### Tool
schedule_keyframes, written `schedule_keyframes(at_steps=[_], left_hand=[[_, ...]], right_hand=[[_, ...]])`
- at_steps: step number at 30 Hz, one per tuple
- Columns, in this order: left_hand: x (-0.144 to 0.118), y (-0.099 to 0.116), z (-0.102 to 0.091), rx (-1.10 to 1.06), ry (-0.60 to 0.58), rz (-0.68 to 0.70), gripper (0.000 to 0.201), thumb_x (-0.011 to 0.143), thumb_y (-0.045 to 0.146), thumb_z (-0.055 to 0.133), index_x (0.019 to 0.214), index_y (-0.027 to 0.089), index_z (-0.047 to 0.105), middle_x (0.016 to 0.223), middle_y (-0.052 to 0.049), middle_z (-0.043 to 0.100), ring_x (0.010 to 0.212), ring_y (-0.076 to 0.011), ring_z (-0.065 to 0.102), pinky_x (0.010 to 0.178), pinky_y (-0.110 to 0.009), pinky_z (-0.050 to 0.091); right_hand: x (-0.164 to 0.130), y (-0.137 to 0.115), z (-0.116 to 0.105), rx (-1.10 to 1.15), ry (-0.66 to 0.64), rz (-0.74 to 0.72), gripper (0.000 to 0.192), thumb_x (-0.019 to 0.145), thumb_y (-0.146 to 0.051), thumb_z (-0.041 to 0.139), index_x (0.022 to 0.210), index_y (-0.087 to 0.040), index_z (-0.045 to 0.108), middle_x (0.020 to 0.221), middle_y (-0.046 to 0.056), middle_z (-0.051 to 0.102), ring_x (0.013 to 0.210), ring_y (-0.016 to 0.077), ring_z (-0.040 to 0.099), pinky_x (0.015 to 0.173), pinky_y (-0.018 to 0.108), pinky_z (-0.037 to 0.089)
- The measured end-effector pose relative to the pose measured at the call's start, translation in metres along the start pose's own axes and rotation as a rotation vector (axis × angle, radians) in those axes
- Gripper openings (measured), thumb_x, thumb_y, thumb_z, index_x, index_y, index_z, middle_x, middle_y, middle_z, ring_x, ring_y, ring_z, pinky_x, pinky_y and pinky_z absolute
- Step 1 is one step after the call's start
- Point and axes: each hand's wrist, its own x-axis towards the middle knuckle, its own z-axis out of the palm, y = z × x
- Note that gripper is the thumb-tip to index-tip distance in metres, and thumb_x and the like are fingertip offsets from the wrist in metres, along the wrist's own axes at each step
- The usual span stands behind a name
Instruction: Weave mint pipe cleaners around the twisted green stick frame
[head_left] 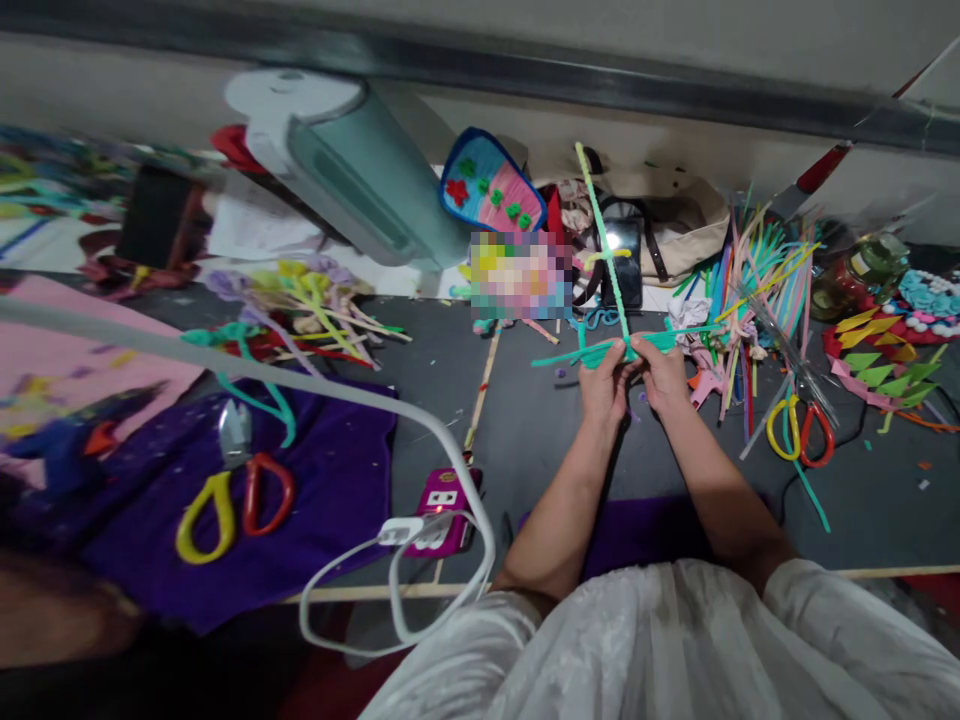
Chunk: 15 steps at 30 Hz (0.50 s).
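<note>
My left hand (pixel 602 390) and my right hand (pixel 661 375) meet over the dark table, fingers pinched on green pipe cleaners (pixel 594 354). These stick out to both sides of my fingers. A pale yellow-green pipe cleaner stem (pixel 609 250) rises from between my hands toward the wall, with a short yellow piece (pixel 600 256) across it. My thumbs lie close together at its lower end; the fingertips beneath are partly hidden. Just right of my right hand lies a bundle of colourful pipe cleaners (pixel 750 270).
Scissors with yellow and red handles (pixel 801 432) lie to the right, and a larger pair (pixel 236 480) rests on purple cloth (pixel 345 480). A magenta power socket (pixel 442 510) with a white cable (pixel 450 450) sits left. Behind stand a lamp-like device (pixel 367 170) and a beige bag (pixel 690 215).
</note>
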Motion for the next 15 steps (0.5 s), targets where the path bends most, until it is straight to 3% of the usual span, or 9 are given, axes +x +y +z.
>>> schedule_keyframes(at_steps=[8,15], left_hand=[[0.0008,0.0026,-0.0009,0.037,0.002,0.002,0.034,0.049,0.023,0.097,0.072,0.015,0.073,0.070,-0.002,0.074,0.060,-0.0141,0.069,0.062,-0.027,0.060],[-0.0039,0.0017,0.0026,0.009,0.014,-0.002,0.033,0.053,0.028,0.095,0.071,0.015,0.071,0.071,0.000,0.072,0.063,-0.0134,0.068,0.064,-0.027,0.060]], right_hand=[[-0.0010,0.0000,-0.0014,0.038,-0.030,0.089,0.027,0.050,-0.029,0.087,0.065,-0.020,0.067,0.063,-0.005,0.069,0.060,0.0112,0.060,0.064,0.027,0.053],[-0.0009,-0.0006,0.0015,0.078,0.004,0.003,0.026,0.049,-0.026,0.087,0.066,-0.020,0.069,0.061,-0.005,0.069,0.054,0.0106,0.059,0.061,0.027,0.053]])
